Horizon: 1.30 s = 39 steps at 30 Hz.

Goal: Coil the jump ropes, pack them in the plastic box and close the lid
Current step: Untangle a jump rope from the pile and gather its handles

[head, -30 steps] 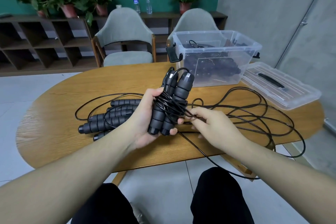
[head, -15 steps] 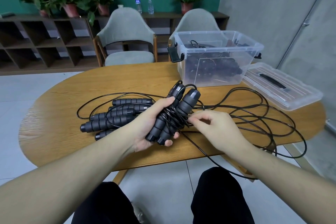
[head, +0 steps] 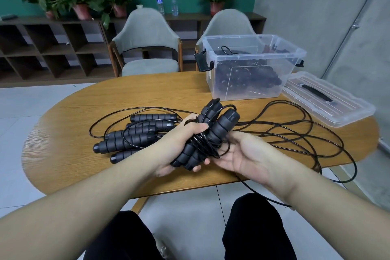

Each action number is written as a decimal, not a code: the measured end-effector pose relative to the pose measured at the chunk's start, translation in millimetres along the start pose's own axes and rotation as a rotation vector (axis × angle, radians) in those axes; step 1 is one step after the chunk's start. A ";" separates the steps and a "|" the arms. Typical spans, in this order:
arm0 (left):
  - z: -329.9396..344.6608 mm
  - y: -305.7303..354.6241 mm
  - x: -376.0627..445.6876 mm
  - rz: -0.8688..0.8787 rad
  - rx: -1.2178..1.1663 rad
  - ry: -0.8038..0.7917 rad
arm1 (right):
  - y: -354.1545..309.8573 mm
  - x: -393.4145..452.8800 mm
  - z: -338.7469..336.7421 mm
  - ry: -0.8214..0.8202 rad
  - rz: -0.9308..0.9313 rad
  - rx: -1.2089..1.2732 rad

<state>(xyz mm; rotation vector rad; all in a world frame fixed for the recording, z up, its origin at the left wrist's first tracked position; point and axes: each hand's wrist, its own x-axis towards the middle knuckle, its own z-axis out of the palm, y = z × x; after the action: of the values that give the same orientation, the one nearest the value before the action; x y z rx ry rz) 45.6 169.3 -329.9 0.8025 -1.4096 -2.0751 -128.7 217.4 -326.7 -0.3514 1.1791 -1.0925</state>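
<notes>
The clear plastic storage box (head: 251, 74) stands open on the far right of the oval wooden table (head: 88, 103), and a dark heap of black coiled jump ropes (head: 249, 78) shows through its walls, the separate ropes too blurred to count; its clear plastic lid with a black handle (head: 325, 99) lies flat on the table just beside it, to the right. Over the table's near edge the left hand (head: 179, 148) grips a bundle of two black foam-grip handles wrapped in black cord (head: 206, 137); the right hand (head: 240, 154) lies palm-up under the bundle, fingers hidden behind it, so whether they clasp it I cannot tell. More black foam-handled ropes (head: 130, 139) lie loose to the left, their black cords (head: 295, 133) sprawling right; one cord hangs over the table's edge.
</notes>
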 end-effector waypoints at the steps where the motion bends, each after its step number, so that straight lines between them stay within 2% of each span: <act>1: 0.6 0.2 0.0 0.000 0.017 -0.005 | 1.3 -0.2 0.9 -0.010 0.047 -0.052; 4: 3.8 -2.3 -0.3 -0.001 0.046 -0.020 | 2.5 2.4 4.6 -0.015 0.045 -0.085; 8: 7.1 -5.6 3.8 0.033 0.068 0.045 | 2.9 4.8 7.2 0.105 -0.013 0.002; 11: 3.7 -3.9 7.6 0.049 0.038 0.117 | 0.6 7.5 -0.9 0.176 -0.163 0.115; 14: -0.4 -4.3 8.8 0.039 0.066 0.156 | -2.8 5.0 -7.8 0.175 -0.378 0.133; 15: -1.3 -4.6 8.9 0.032 0.074 0.167 | -3.4 2.3 -9.6 0.179 -0.466 0.055; 19: 1.4 -4.8 9.7 -0.003 0.098 0.182 | -1.5 -11.7 -11.7 0.177 -0.831 -0.564; 23: 7.6 -5.4 9.8 -0.021 0.076 0.166 | 4.9 -13.4 -12.1 0.186 -1.033 -0.820; 26: 8.3 -6.5 9.6 -0.024 0.101 0.163 | 4.3 -15.7 -11.6 0.189 -1.033 -0.802; 30: 6.5 -7.4 7.8 0.022 0.168 0.208 | -5.3 -16.2 -11.7 0.209 -0.846 -0.739; 33: 6.4 -8.5 5.7 0.074 0.246 0.244 | -7.7 -17.1 -12.0 0.219 -0.841 -0.781; 39: 11.6 -5.0 3.7 0.076 0.245 0.226 | -11.3 -19.3 -15.1 0.244 -0.961 -1.132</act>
<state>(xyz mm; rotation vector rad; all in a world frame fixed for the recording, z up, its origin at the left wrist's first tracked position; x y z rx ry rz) 34.3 175.8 -332.0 1.0288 -1.5573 -1.7150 -147.0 232.5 -313.7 -1.8411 1.8457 -1.1504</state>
